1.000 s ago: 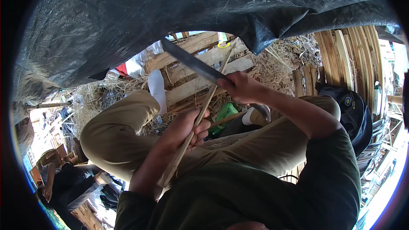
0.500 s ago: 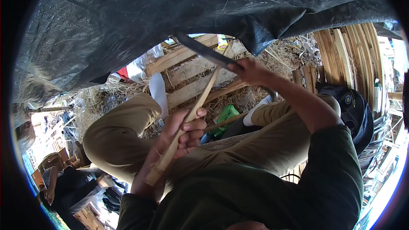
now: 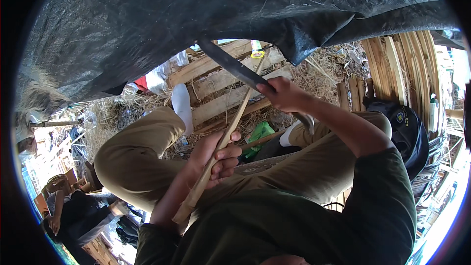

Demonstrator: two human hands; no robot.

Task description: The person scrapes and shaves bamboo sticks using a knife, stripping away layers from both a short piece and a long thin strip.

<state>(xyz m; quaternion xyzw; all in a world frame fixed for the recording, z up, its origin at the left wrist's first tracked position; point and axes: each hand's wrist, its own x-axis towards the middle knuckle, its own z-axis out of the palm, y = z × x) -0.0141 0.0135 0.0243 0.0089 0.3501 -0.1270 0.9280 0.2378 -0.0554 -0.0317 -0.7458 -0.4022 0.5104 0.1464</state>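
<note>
My left hand (image 3: 216, 156) is wrapped round a pale, tapered wooden stick (image 3: 202, 180), its thick end by my left forearm and its thin end pointing up and away. In my right hand (image 3: 283, 94) is the handle of a machete (image 3: 230, 66), gripped with closed fingers. The dark, slightly curved blade slants up and left and crosses the stick's upper part, seemingly against it. The handle's hooked end (image 3: 307, 121) sticks out below my right hand. Both hands are above my bent legs in tan trousers (image 3: 142, 159).
Overhead hangs a black tarp (image 3: 147, 24). Beyond my feet lie wooden planks (image 3: 218, 88) among straw and shavings. A green plastic packet (image 3: 259, 136) sits between my legs. At right are stacked boards (image 3: 409, 68) and a black bag (image 3: 405, 132). Another person (image 3: 78, 218) is at lower left.
My right hand and the machete have moved down and slightly left along the stick. My left hand and the stick have shifted slightly down and right.
</note>
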